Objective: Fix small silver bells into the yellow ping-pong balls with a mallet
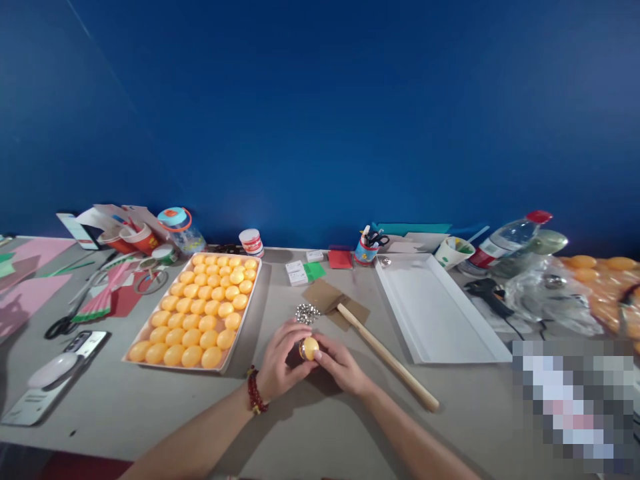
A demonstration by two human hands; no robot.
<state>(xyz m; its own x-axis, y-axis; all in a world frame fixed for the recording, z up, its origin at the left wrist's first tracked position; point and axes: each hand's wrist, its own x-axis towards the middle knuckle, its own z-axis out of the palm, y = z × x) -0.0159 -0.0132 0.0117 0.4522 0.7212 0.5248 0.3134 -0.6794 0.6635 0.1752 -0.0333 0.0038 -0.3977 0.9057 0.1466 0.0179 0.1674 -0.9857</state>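
Observation:
My left hand (283,358), with a dark red bead bracelet (256,392) at its wrist, curls round one side of an orange ping-pong ball (311,348). My right hand (343,363) grips the other side between thumb and fingers. Something shiny shows at the ball's left edge, too small to name. Just beyond my hands lies a heap of small silver pieces (307,313). To the left, a shallow white box (225,363) holds many more orange balls. On the right, a wooden stick (393,360) lies slanting, its far end on brown paper (323,295).
A white tray (450,320) stands at the right, with a bottle (510,240), a glue gun (487,293) and clear plastic bags beyond it. Scissors (60,327), a phone (55,380) and paper scraps lie left. A blue wall (320,120) rises behind the table.

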